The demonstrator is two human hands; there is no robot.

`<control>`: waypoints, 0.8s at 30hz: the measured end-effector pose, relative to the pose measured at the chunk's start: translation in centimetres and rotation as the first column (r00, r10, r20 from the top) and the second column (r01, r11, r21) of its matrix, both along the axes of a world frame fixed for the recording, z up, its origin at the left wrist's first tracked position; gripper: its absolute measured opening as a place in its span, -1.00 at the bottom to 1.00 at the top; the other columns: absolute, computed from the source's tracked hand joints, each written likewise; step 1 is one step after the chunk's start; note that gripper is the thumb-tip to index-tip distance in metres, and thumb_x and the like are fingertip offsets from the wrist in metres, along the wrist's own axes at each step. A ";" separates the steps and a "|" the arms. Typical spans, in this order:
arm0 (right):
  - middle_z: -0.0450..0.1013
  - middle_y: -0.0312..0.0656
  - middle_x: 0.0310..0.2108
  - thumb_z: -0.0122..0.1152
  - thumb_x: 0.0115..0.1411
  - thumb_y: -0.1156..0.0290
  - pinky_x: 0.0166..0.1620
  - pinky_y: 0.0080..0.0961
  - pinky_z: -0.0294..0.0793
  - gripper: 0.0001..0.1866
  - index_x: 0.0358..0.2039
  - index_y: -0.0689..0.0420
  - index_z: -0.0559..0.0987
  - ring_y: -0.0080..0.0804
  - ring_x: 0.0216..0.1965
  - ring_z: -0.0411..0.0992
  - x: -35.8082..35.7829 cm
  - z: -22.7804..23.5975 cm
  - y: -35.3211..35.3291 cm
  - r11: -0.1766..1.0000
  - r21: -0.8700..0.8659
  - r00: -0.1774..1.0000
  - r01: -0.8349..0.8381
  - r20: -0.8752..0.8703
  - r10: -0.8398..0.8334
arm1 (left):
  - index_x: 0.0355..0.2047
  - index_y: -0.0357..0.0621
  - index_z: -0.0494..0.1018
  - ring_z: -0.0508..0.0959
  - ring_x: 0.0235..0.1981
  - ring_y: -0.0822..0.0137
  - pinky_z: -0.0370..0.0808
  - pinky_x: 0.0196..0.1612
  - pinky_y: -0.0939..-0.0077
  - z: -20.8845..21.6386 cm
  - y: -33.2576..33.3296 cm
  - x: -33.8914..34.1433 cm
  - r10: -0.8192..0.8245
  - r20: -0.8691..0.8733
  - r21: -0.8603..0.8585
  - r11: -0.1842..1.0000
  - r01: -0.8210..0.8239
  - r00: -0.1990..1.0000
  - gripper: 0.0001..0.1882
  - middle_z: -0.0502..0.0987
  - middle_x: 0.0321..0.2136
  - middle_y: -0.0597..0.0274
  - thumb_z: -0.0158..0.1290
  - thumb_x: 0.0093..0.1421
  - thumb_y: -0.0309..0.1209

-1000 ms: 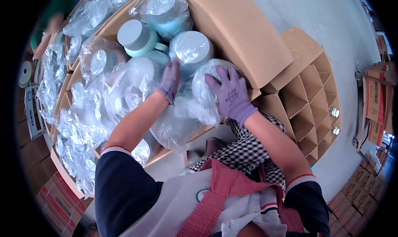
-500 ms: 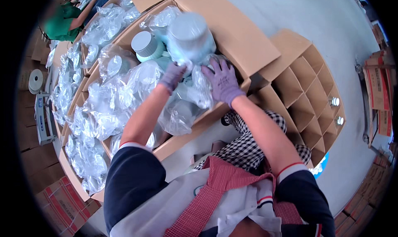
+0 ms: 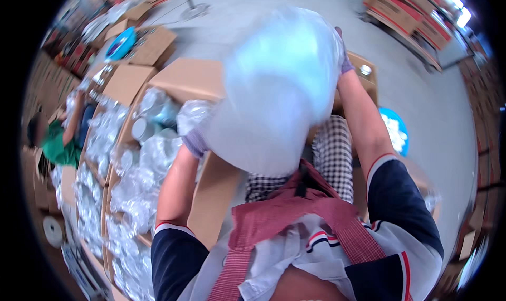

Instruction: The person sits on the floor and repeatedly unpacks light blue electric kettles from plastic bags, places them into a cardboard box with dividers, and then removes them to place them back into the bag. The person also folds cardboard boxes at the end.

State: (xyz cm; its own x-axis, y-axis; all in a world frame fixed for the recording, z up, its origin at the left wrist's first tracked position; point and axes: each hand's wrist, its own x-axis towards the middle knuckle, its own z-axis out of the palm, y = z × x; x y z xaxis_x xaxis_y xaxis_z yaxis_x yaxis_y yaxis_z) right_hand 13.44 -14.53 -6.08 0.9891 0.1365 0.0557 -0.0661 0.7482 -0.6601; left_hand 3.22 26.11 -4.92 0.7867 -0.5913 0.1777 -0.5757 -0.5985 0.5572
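Note:
A large pale-blue jar (image 3: 284, 53) in a clear plastic bag is tilted in the air in front of me, smeared by motion. Its broad whitish end (image 3: 258, 129) points down toward my lap. My gloved left hand (image 3: 197, 141) grips it low on the left, fingers mostly behind the bag. At the upper right my gloved right hand (image 3: 343, 53) presses its far side, fingers partly hidden. Beside my left arm stands an open carton (image 3: 184, 77) filled with bagged jars, one with a grey lid (image 3: 141, 128). A divided carton (image 3: 369, 77) shows partly behind the jar.
At the far left a person in a green top (image 3: 60, 145) works at more cartons. A blue basin (image 3: 394, 132) with white pieces sits right of my right forearm. A cart stacked with cartons (image 3: 406, 21) stands at the back right; another blue basin (image 3: 121, 42) is back left.
The bagged jar has come up out of the carton and toward the right, tipped over between both hands. My right hand has moved from the carton's edge to the jar's far side. The view has shifted.

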 end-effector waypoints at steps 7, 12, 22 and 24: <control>0.56 -0.13 -0.35 -0.13 0.31 -0.01 -0.18 -0.53 0.44 -0.45 -0.23 0.24 0.63 -0.44 -0.36 0.47 -11.6 4.0 -2.1 -0.005 -0.926 0.912 0.376 0.372 -0.173 | 0.11 -0.23 0.30 0.36 0.08 0.39 0.30 0.06 0.50 -5.1 -18.8 0.2 -0.296 -0.612 -0.707 0.621 -0.339 0.733 -0.50 0.43 -0.01 0.16 -0.12 0.33 -0.11; 0.56 0.01 -0.34 -0.06 0.28 0.05 -0.14 -0.42 0.45 -0.55 -0.29 0.17 0.63 -0.22 -0.32 0.52 -15.1 1.4 -9.3 0.172 -0.862 0.849 0.476 0.400 -0.344 | -0.04 -0.34 0.40 0.57 -0.26 0.23 0.48 -0.20 0.40 -10.2 -12.4 -7.3 -0.578 -0.454 0.023 0.753 0.658 0.678 -0.57 0.54 -0.20 -0.01 -0.14 0.32 -0.19; 0.56 -0.07 -0.41 -0.07 0.23 0.26 0.15 -0.34 0.30 -0.61 -0.43 0.31 0.61 -0.30 -0.25 0.51 -12.3 -1.5 -7.8 0.801 -0.372 0.847 0.470 0.445 -0.291 | -0.04 -0.39 0.42 0.37 0.13 0.11 0.33 0.15 0.29 3.0 -24.6 6.9 -0.682 0.012 -0.646 0.553 0.526 0.732 -0.40 0.45 -0.01 -0.06 -0.36 0.36 -0.06; 0.57 -0.06 -0.40 -0.16 0.30 0.22 0.18 -0.35 0.27 -0.54 -0.38 0.33 0.61 -0.27 -0.22 0.51 -10.7 -2.4 -8.5 0.662 -0.469 0.733 0.585 0.655 -0.183 | 0.01 -0.41 0.38 0.36 0.15 0.09 0.31 0.16 0.24 3.3 -26.3 7.9 -0.615 0.098 -0.541 0.627 0.561 0.782 -0.27 0.43 0.02 -0.06 -0.42 0.29 0.06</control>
State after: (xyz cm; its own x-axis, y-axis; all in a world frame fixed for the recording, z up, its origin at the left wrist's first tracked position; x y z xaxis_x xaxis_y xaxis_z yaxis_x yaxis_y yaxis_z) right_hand 2.76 -23.07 -8.45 0.7858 -0.0506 0.6164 0.6181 0.0274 -0.7856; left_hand 11.09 -0.16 -1.61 0.3322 -0.7697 0.5452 -0.6348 0.2451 0.7327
